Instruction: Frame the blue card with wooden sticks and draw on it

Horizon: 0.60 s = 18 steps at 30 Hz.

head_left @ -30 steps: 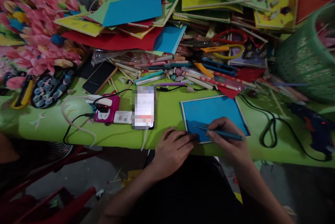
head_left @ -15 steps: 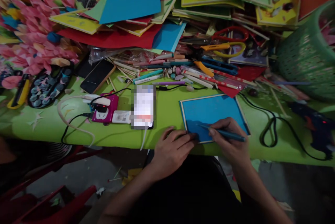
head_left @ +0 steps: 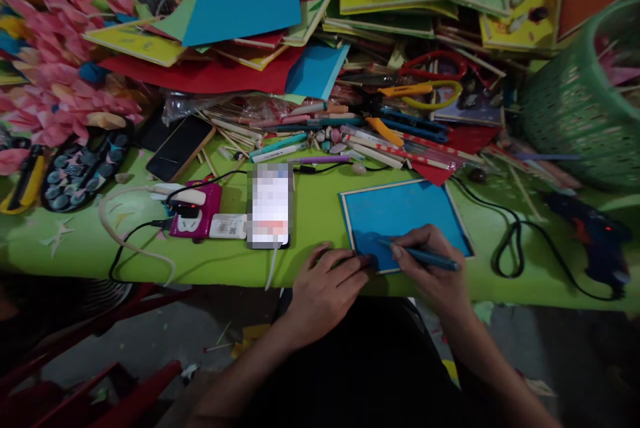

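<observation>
A blue card with a pale stick frame (head_left: 400, 211) lies on the green tabletop in front of me. My right hand (head_left: 433, 268) grips a dark blue pen (head_left: 430, 258) in a writing hold, its tip at the blue surface. Whether the tip leaves a mark is too dim to tell. My left hand (head_left: 333, 285) rests palm down at the card's lower left corner, fingers stretched out and loosely together, fingertips on the frame's edge. Left of that hand lies a phone with a lit, blurred screen (head_left: 270, 205), a white cable at its lower end.
A pink power strip (head_left: 205, 205) with cables sits at left, below a dark phone (head_left: 180, 148). A glue gun (head_left: 593, 238) and its looped cord lie at right, beneath a green basket (head_left: 560, 108). Scissors (head_left: 435, 91), pens, sticks and stacked coloured cards fill the back.
The whole view has shifted slightly, so things appear a little further left. Both hands keep nearly the same place on the card, and the pen stays in my right hand.
</observation>
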Motion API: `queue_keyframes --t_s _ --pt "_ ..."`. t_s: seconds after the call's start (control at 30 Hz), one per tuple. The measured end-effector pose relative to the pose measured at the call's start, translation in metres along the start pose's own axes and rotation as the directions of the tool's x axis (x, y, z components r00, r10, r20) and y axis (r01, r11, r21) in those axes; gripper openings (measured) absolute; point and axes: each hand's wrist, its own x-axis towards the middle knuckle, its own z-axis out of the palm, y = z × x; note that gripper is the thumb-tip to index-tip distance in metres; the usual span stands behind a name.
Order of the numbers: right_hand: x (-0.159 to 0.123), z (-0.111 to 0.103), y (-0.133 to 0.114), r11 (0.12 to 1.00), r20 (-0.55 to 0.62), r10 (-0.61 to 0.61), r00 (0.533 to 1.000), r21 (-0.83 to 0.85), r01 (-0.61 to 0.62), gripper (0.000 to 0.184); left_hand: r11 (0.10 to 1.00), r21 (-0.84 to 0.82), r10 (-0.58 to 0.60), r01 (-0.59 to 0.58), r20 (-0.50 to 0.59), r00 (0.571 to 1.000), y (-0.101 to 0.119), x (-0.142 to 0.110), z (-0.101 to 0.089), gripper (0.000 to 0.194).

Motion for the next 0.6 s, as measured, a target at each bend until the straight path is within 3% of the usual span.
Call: queue_keyframes --t_s 0.37,0.6 --pt "-0.0015 0.0016 0.0039 1.000 0.038 -0.021 0.999 -0.022 0.022 0.008 1.000 -0.028 -0.005 0.005 -0.023 1.000 0.0001 0.0009 0.0000 0.024" --pt "-0.0020 0.0018 0.0016 0.995 -0.050 -0.038 0.998 -0.097 0.033 0.009 1.000 -0.021 -0.014 0.013 -0.018 1.000 0.0004 0.0008 0.0003 0.025"
